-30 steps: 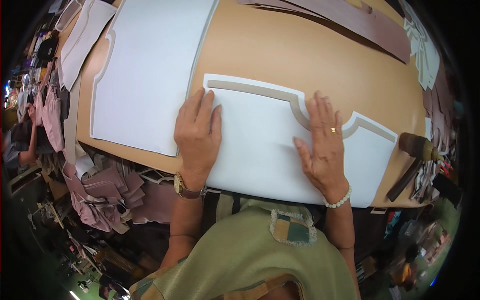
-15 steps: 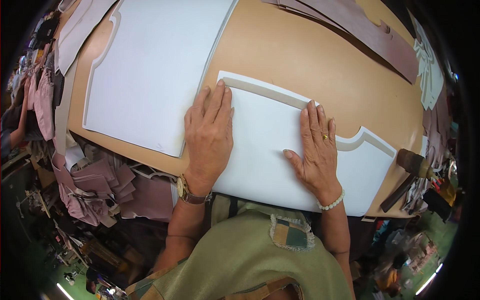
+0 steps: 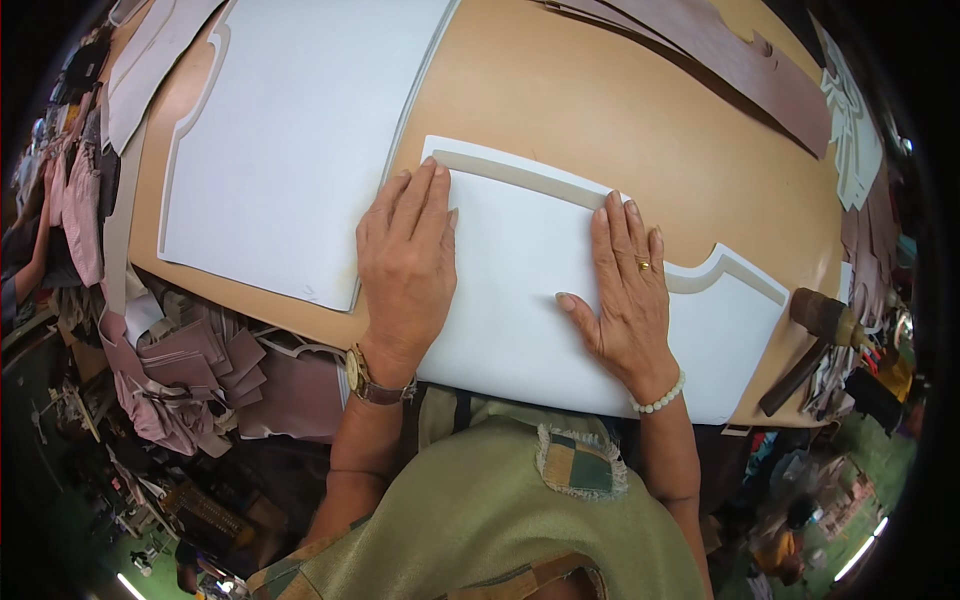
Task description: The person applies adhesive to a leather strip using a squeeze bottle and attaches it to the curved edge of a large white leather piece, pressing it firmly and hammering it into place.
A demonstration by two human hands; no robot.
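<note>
Fingers (image 3: 412, 205) on white, grey-banded, notch-edged panel (image 3: 520, 290)

Tan table (image 3: 600, 110), green floor (image 3: 888, 460), bright light (image 3: 856, 561)

The white panel (image 3: 520, 290) looks smooth, the tabletop (image 3: 620, 110) faintly glossy.

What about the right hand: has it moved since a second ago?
Yes: the right hand has shifted left, judged against the white notched panel lying under it.
</note>
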